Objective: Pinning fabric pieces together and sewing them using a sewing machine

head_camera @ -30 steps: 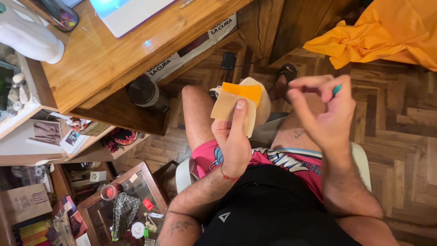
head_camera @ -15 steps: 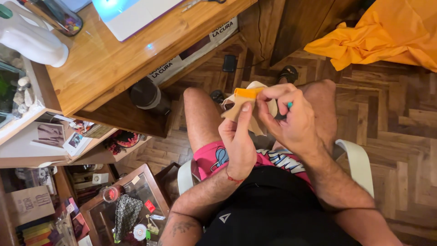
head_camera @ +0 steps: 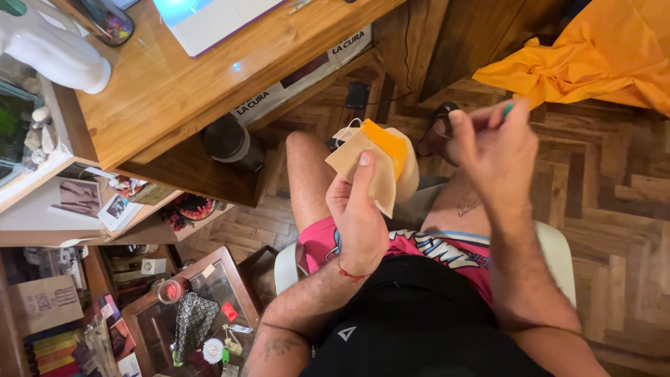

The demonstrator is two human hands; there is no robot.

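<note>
You sat on a white chair [head_camera: 558, 258] over a herringbone wood floor [head_camera: 614, 195], with a wooden desk [head_camera: 181, 84] up on your left and an orange cloth [head_camera: 593, 59] heaped on the floor ahead to your right.

Your left hand [head_camera: 359, 223] held a stack of fabric pieces [head_camera: 380, 164] up above your knees. The thumb lay flat across the front of the beige piece and the other fingers were hidden behind it, so the stack was pinched between them. Your right hand [head_camera: 488, 150] was raised just to the right of the stack and a little higher, near it but not touching. Its fingertips were pressed together on a small teal thing [head_camera: 508, 108], too small to tell what it was.

The stack stood roughly upright, its long side running from your wrist toward the floor ahead. The front piece was beige, with a bright orange piece showing behind its upper right edge and a paler layer at the back. A thin white thread looped off its top left corner.
</note>
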